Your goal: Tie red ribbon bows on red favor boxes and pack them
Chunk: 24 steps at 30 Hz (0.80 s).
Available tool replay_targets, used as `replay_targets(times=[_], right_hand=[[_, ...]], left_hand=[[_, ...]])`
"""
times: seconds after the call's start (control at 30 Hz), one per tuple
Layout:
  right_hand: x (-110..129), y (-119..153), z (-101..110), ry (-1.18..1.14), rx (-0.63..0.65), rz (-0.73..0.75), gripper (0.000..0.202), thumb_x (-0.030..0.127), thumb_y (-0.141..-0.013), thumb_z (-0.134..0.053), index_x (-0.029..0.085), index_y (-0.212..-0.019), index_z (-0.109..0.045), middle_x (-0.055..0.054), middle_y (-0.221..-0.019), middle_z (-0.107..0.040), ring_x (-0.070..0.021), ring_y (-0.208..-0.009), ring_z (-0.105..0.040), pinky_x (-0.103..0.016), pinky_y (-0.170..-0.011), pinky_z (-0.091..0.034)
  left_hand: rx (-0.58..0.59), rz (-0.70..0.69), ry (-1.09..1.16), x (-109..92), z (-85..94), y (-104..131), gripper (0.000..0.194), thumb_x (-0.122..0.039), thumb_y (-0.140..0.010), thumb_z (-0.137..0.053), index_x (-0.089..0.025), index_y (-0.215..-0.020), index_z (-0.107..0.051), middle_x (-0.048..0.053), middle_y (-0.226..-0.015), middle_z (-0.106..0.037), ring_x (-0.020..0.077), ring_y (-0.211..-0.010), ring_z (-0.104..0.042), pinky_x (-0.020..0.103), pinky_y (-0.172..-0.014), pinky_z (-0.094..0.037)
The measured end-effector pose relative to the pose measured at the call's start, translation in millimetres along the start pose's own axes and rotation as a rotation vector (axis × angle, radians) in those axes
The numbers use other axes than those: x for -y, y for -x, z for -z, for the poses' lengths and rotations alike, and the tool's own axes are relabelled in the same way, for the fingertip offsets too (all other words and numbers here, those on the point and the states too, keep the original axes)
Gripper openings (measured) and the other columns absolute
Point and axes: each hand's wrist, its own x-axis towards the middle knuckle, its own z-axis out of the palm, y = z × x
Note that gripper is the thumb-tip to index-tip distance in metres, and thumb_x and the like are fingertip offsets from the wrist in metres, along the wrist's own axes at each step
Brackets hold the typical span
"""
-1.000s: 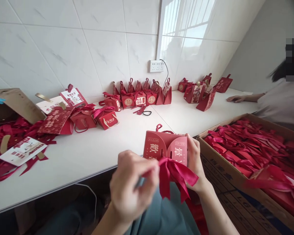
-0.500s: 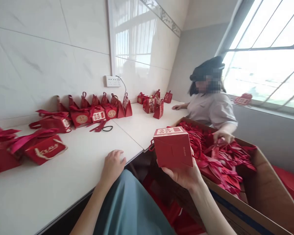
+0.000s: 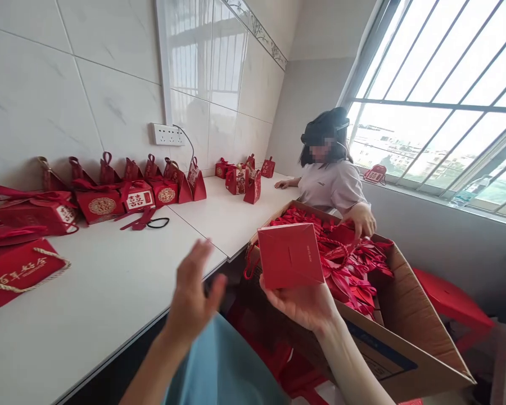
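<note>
Your left hand point(image 3: 194, 301) has lifted off the worktop point(image 3: 122, 275), fingers parted and empty; your right hand point(image 3: 303, 309), half-curled, supports the red box point(image 3: 290, 257) (base facing you), likely for steadiness.

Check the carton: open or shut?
Open. No flaps cover the top of the carton: red ribbons show inside, and a co-worker's hand is over them.

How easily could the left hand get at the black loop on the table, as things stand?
Probably yes: the left hand is open and holds nothing, and the black loop lies ahead of it on the table. I see nothing between them, though distance is hard to judge.
</note>
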Motion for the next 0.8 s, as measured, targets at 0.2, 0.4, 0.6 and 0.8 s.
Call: replay_targets(times=[0.2,0.4,0.6,0.8], right_hand=[[-12,-3,-3,-0.029,-0.051,0.076,0.032,0.047,-0.077,-0.057,0.021,-0.093,-0.066,-0.004,-0.093,-0.073,-0.0198,-0.086,-0.066,-0.033,-0.072,-0.051],[-10,-4,-4,-0.018,-0.126,0.061,0.037,0.051,-0.077,-0.05,0.02,-0.09,-0.066,-0.007,-0.088,-0.072,-0.0228,-0.085,-0.064,-0.033,-0.067,-0.047],[-11,-4,-2,0.008,-0.121,0.066,0.042,0.06,-0.078,-0.051,0.023,-0.089,-0.065,-0.004,-0.089,-0.072,-0.0213,-0.083,-0.064,-0.031,-0.065,-0.047],[-7,2,15,0.345,-0.25,0.441,0.043,0.062,-0.07,-0.06,0.025,-0.091,-0.063,-0.004,-0.096,-0.069,-0.0247,-0.09,-0.063,-0.038,-0.075,-0.05]], left_hand=[[0.24,-0.231,-0.141,-52,7.8,10,0.077,-0.059,-0.089,-0.037,-0.011,-0.148,-0.023,0.018,-0.142,-0.048,0.0311,-0.134,-0.041,0.048,-0.112,-0.021],[0.117,0.046,-0.146,-43,15.0,18,0.064,-0.037,-0.092,-0.042,-0.013,-0.147,-0.02,0.022,-0.15,-0.034,0.0314,-0.14,-0.031,0.051,-0.112,-0.015],[0.015,-0.07,-0.043,-49,18.9,0,0.046,-0.027,-0.089,-0.045,-0.017,-0.133,-0.041,0.017,-0.142,-0.046,0.025,-0.132,-0.043,0.043,-0.111,-0.016],[0.208,0.322,-0.17,45,-19.3,-3,0.039,-0.038,-0.089,-0.035,-0.017,-0.112,-0.057,0.017,-0.133,-0.054,0.0318,-0.132,-0.042,0.05,-0.104,-0.028]])
